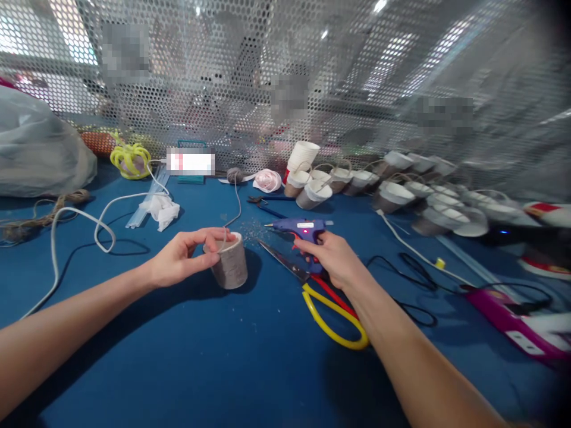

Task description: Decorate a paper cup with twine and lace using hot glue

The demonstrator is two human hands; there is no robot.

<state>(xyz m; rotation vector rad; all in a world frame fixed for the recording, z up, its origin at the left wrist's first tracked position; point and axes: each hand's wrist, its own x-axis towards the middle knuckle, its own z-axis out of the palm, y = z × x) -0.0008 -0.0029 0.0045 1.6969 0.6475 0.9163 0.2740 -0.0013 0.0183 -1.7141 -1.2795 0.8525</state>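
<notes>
A small cup wrapped in grey-brown material stands slightly tilted on the blue table. My left hand is closed at its upper left rim, thumb and fingers pinching there. Grey cord runs from the rim up to a small grey yarn ball. Gripped in my right hand is a blue glue gun, its red light lit and its nozzle pointing left, apart from the cup. Open scissors with one yellow and one red handle lie under my right hand and wrist.
Several wrapped cups with cord handles stand at the back right, near stacked white cups. Pliers and a pink fabric rose lie behind. A purple power strip is at right; a white cable loops at left.
</notes>
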